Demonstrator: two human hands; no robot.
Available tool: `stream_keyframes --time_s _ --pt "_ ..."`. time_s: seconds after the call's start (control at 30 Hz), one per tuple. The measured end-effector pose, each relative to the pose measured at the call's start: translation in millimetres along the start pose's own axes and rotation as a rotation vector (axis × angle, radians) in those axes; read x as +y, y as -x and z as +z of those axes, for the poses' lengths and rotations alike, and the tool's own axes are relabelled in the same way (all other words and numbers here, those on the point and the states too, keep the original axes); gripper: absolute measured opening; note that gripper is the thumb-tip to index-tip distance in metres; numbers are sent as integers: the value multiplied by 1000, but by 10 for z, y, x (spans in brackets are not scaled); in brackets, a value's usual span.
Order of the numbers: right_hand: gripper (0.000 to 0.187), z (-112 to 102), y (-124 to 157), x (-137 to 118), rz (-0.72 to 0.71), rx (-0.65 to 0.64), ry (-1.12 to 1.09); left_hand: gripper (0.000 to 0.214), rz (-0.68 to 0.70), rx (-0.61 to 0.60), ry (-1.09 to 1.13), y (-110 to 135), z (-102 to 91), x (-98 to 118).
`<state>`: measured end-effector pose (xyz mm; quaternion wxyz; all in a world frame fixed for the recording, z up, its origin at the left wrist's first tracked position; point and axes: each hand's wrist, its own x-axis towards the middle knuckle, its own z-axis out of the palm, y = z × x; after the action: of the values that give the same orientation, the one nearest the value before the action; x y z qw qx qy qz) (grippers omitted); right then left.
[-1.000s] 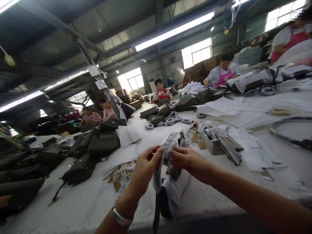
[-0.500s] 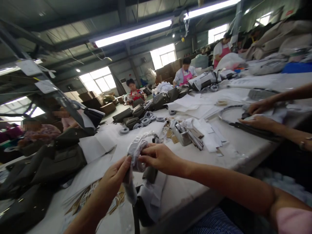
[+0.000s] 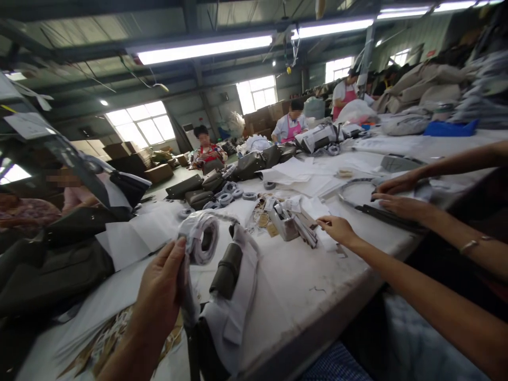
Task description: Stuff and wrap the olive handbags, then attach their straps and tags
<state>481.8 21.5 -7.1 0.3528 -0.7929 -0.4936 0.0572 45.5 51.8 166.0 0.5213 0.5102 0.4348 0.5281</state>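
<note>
My left hand [image 3: 164, 286] grips a strap wrapped in white film, its thumb on top. From that strap hangs a coiled, plastic-wrapped strap roll [image 3: 205, 241]. Below lies a dark green bag [image 3: 206, 338] with white wrapping paper [image 3: 234, 323] around its upper part and a dark green wrapped piece [image 3: 227, 271] against it. My right hand [image 3: 339, 230] is stretched out over the table, fingers closed together at the strips beside a tape dispenser [image 3: 283, 222]. What the fingertips hold, if anything, is too small to tell.
White sheets [image 3: 138, 227] and dark green bags [image 3: 75, 254] cover the left. Several coiled straps [image 3: 226, 198] lie farther back. At right, a co-worker's hands [image 3: 400, 196] work on a dark bag. Brown tags [image 3: 99, 333] lie by my left forearm. The table edge [image 3: 317, 323] runs diagonally.
My right hand has let go of the strap roll and moved right to beside the tape dispenser. My left hand keeps its hold, slightly farther left, and the roll now hangs in view.
</note>
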Motion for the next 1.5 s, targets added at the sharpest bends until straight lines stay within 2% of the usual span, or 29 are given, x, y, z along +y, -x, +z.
stream_keyframes --time_s 0.1,0.2,0.33,0.47,0.57,0.8,1.0,1.2,1.3,1.43,1.5 --pt "25 103 -196 145 25 -49 73 47 13 -76 -44 18 45 -112" --pt "26 279 -413 146 54 -131 138 51 -5 -140 -118 78 9 -233" --pt "37 449 -688 134 145 -274 228 53 -55 -178 -144 142 -88 -309" --pt "33 416 -825 178 179 -429 280 52 -61 -175 -140 133 -159 -321" --pt "29 302 -810 202 157 -470 316 54 -59 -167 -128 102 -182 -343" --pt "27 93 -613 124 109 -433 416 57 -91 -144 -129 97 -184 -354" --pt "21 19 -464 23 62 -218 459 57 -72 -163 -125 87 -211 -359" --pt "35 -102 -203 -11 40 -66 333 52 -73 -149 -82 89 -228 -350" --pt "40 -124 102 14 27 -114 256 49 -79 -156 -62 89 -223 -348" --pt "29 -66 561 32 -75 -370 227 43 -45 -178 -74 106 -191 -338" --pt "23 8 715 -1 -132 -428 258 41 -26 -184 -82 122 -161 -320"
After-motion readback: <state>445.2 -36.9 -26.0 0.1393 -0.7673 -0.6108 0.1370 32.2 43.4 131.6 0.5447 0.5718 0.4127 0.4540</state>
